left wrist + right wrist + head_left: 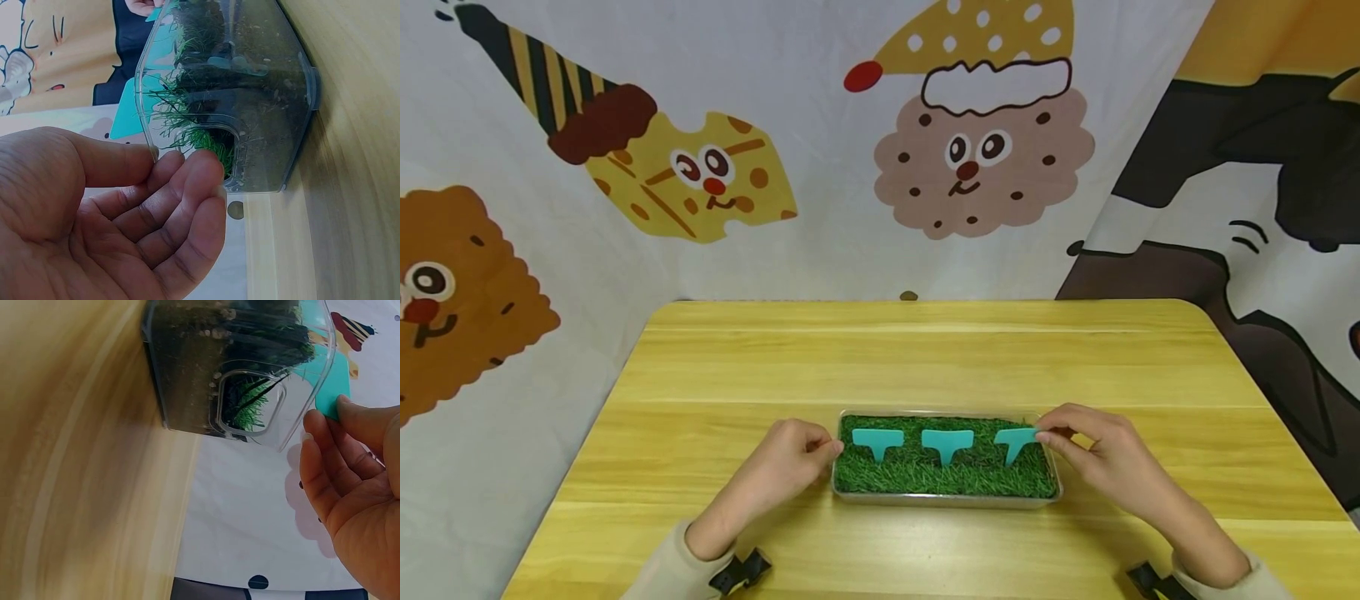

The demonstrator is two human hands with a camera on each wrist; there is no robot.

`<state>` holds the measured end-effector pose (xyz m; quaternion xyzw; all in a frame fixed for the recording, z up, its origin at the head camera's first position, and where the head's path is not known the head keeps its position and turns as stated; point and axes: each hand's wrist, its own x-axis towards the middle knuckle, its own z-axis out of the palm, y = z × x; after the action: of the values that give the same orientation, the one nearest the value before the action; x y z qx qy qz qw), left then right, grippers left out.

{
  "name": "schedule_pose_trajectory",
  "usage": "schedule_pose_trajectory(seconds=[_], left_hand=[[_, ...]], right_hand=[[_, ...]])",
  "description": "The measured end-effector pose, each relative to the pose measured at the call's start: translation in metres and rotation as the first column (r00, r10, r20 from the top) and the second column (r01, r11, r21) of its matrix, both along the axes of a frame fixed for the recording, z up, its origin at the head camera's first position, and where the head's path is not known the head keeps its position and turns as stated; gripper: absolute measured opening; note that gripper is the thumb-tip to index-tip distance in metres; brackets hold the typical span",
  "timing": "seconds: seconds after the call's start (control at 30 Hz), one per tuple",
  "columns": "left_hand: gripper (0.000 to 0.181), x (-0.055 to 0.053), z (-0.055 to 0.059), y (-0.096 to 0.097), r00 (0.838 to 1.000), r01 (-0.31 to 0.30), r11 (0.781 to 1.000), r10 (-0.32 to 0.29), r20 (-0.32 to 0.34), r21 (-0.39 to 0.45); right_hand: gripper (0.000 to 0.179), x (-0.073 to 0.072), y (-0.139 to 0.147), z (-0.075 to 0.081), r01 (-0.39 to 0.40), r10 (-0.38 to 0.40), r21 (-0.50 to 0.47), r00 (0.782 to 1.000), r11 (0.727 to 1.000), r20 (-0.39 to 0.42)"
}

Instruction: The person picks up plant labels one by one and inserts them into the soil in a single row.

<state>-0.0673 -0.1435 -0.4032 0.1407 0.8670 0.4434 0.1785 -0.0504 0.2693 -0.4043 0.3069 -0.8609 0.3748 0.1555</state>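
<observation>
A clear plastic box [947, 501] filled with dark soil and green grass [901, 482] sits on the table between the hands. Three teal T-shaped plant labels stand in a row in the grass: a left one [877, 437], a middle one [947, 439] and a right one [1013, 437], which leans slightly. My right hand [1101, 450] pinches the right label's outer end between thumb and index finger, other fingers curled below. At the opposite end, my left hand [786, 460] pinches the box's upper rim with thumb and index finger. The label stems' lower ends are hidden in the grass.
The wooden table [925, 358] extends around the box on all sides. Behind it hangs a pale cloth [827, 167] printed with cartoon snacks. Each end wall of the box has a rounded opening [253, 403]. Black straps [741, 571] circle both wrists.
</observation>
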Motion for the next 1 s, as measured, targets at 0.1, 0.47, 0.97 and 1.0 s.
schedule_pose_trajectory(seconds=[0.1,0.47,0.97,1.0], left_hand=[[0.040,0.000,0.000,0.000,1.000,-0.003,1.000,0.003,0.009,-0.001],[0.038,0.000,0.000,0.000,1.000,-0.005,1.000,0.005,0.010,-0.003],[0.038,0.000,0.000,0.000,1.000,-0.007,1.000,0.007,0.013,-0.005],[0.038,0.000,0.000,0.000,1.000,-0.007,1.000,0.007,0.011,-0.005]], right_hand=[[0.051,0.000,-0.001,-0.002,0.004,-0.004,0.003,1.000,1.000,0.000],[0.030,-0.002,0.000,-0.012,-0.049,0.049,-0.010,0.998,0.999,-0.050],[0.037,-0.001,-0.003,-0.007,-0.024,0.024,0.016,1.000,1.000,0.002],[0.044,0.000,-0.004,-0.007,-0.011,0.010,0.016,1.000,1.000,0.019]])
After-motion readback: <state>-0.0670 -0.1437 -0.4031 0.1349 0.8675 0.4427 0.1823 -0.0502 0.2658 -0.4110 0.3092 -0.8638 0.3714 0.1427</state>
